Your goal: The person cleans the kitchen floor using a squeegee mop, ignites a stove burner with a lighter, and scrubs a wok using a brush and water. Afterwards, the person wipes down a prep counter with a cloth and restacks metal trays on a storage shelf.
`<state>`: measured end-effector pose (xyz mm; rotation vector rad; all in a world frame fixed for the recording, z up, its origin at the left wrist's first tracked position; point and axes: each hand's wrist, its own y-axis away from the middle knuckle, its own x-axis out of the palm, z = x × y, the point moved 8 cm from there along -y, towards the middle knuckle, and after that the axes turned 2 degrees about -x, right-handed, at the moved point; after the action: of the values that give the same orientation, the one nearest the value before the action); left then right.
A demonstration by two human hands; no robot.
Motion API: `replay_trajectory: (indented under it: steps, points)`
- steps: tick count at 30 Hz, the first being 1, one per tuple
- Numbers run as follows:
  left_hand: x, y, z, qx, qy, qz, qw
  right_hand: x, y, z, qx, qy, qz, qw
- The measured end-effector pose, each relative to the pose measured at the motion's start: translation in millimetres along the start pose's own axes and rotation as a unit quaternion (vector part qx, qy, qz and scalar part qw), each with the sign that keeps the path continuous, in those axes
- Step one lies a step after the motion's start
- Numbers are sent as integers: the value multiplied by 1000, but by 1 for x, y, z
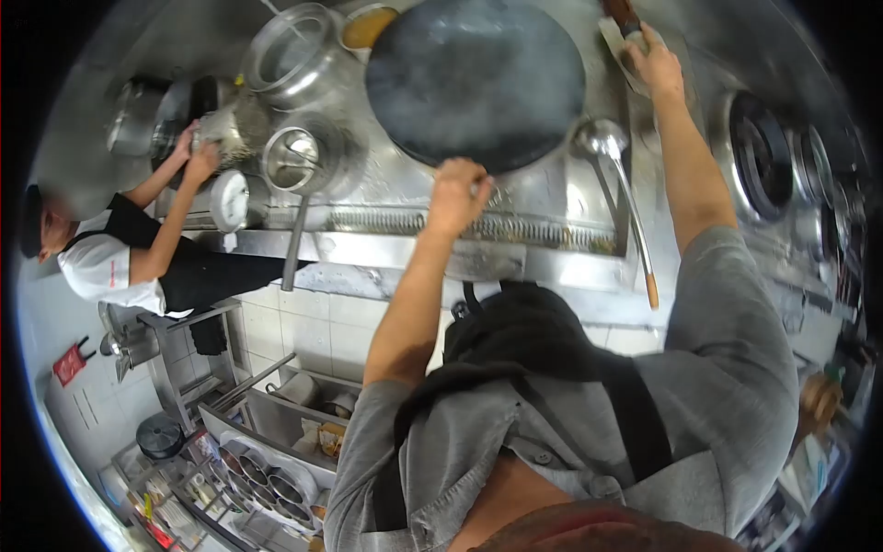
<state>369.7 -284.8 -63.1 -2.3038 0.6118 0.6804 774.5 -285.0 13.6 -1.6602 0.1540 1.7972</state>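
Observation:
A large dark wok (474,83) sits on the steel stove, with haze over it. My left hand (457,195) is closed at its near rim, apparently round the handle, which the fingers mostly hide. At the far right of the stove, my right hand (655,64) is closed near a brown-handled thing (622,15) that I cannot name. Pale, flat metal shows beside those fingers. Between my arms lies a long ladle (605,140) with its bowl toward the wok and its wooden tip toward me. A second long-handled ladle or strainer (292,158) rests left of the wok.
A steel pot (292,57) and a bowl of yellowish-brown liquid (370,28) stand behind left. At left, a co-worker (120,248) holds a metal basket or sieve (232,129). Stacked pans (762,156) are at right. Behind me is a shelf unit with round containers (267,478).

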Motion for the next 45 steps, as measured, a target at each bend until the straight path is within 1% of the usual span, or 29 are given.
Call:
replay_trajectory:
  steps: [1,3,5,7,9,10,11,13,14,15,17,19,21,23,25,26,28,29,32,34,36,37,39,40,41,42,43,44,45]
  points:
    - [-9,6,-3,10,22,-18,1000,-18,27,-5,25,-36,-23,999]
    - [-41,29,-11,-39,22,-54,998,-24,113,-10,185,-255,79,946]
    - [-69,76,1,-83,1,-70,994,-6,200,-26,137,-301,44,943]
    - [-88,149,38,-160,-4,-54,986,13,295,-35,48,-181,58,981]
    - [-103,248,84,-296,-23,-33,954,33,361,-47,40,-132,169,976]
    - [-105,317,113,-367,-17,-5,930,50,386,-58,60,-8,288,956]
    - [-118,396,129,-456,-22,-24,889,62,407,-77,-3,-86,226,970]
    - [-126,473,127,-500,-170,143,837,76,407,-93,48,-36,296,953]
    - [-121,535,145,-549,-210,227,776,75,404,-89,9,-93,266,959]
    - [-114,597,152,-587,-230,320,707,80,398,-87,22,-34,290,956]
    - [-119,661,135,-675,-187,331,633,57,381,-45,8,22,283,959]
    - [-124,663,104,-689,-183,270,647,36,375,12,-115,-124,234,957]
    - [-110,678,92,-715,-135,224,649,27,365,80,-173,-213,264,925]
    - [-89,701,82,-758,-83,186,620,44,349,138,-236,-252,261,901]
    - [-78,693,68,-758,-36,203,618,60,329,210,-214,-291,308,880]
    - [-71,707,71,-750,-41,212,625,75,321,242,-270,-322,281,863]
    - [-47,711,101,-639,-102,255,719,90,317,303,-322,-292,317,843]
    - [-75,659,74,-704,-63,210,676,106,320,316,-382,-261,316,828]
    - [-80,653,97,-737,-11,131,663,125,335,298,-456,-145,338,810]
    - [-95,642,109,-731,28,-2,681,114,333,217,-430,-115,371,815]
    - [-105,628,106,-735,45,-43,675,90,341,117,-384,-15,429,818]
    - [-108,625,103,-743,64,-87,661,85,347,61,-416,-17,393,819]
    - [-94,643,114,-756,72,-90,645,32,350,-20,-234,-27,406,883]
    - [-81,654,120,-763,30,13,645,25,360,-49,-344,-77,358,865]
    - [-72,669,118,-768,-9,109,631,17,356,-70,-238,-75,365,897]
    - [-63,671,115,-750,-75,220,620,3,356,-74,-28,-116,394,911]
    - [-51,666,105,-688,-97,330,639,7,359,-86,-31,-85,379,921]
    - [-33,685,112,-667,-99,367,641,2,363,-75,-74,-108,321,938]
    - [-47,669,103,-693,-119,307,641,12,367,-72,-136,-143,232,953]
